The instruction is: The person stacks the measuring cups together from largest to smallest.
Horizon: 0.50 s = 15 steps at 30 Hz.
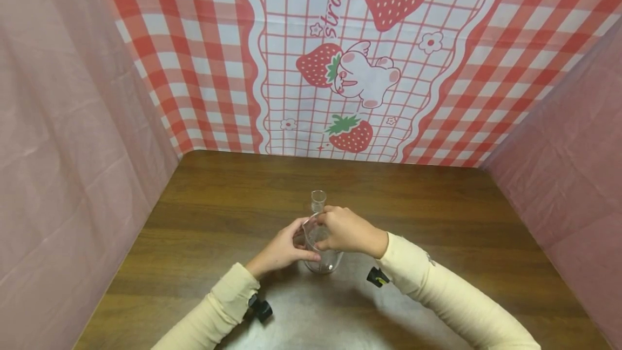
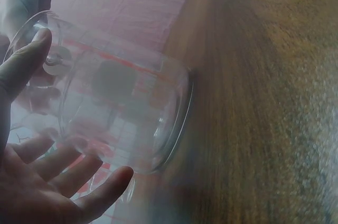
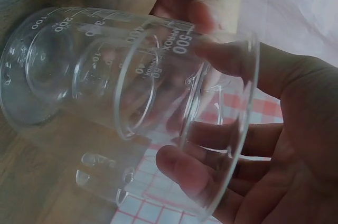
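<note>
The large beaker [image 1: 328,263] is stood on the table [image 1: 218,204], and the inner beaker [image 3: 142,71] is nested inside it; whether more glass is nested there cannot be told. Beyond the large beaker, the small beaker [image 1: 318,200] is seen.

The glass is judged to be thin, stiff, fairly light and smooth enough to slip, so knocks against the large beaker's wall are best avoided. The inner beaker is best taken by its rim and kept in line with the large beaker's mouth; the large beaker is best steadied by its sides.

Of the hands, the left [image 1: 284,250] is curved round the large beaker's side, thumb parted from spread fingers. The right [image 1: 347,229] is reached into its mouth, part-closed, with the inner beaker's rim apparently pinched.
</note>
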Available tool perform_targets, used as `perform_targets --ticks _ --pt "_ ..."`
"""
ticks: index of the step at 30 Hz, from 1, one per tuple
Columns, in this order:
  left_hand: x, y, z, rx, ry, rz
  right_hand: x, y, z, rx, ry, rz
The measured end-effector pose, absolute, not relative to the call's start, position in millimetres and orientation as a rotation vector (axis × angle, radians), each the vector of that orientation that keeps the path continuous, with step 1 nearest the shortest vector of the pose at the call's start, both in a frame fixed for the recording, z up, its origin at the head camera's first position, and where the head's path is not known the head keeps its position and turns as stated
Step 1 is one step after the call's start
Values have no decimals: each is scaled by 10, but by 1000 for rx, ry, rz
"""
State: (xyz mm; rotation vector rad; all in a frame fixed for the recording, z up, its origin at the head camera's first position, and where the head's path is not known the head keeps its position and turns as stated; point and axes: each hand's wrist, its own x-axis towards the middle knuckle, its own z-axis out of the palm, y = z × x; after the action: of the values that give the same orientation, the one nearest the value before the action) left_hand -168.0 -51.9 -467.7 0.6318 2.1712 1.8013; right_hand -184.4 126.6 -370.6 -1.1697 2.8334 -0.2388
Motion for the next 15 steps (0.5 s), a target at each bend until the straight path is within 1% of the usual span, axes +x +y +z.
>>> perform_targets --ticks 9,15 --pt "-1688 -521 -4684 634 2178 1798 -1860 1244 -3758 -1151 2807 -234" --pt "-1682 -519 -4685 633 2182 1804 -1874 1226 -3820 -1185 2799 -208"
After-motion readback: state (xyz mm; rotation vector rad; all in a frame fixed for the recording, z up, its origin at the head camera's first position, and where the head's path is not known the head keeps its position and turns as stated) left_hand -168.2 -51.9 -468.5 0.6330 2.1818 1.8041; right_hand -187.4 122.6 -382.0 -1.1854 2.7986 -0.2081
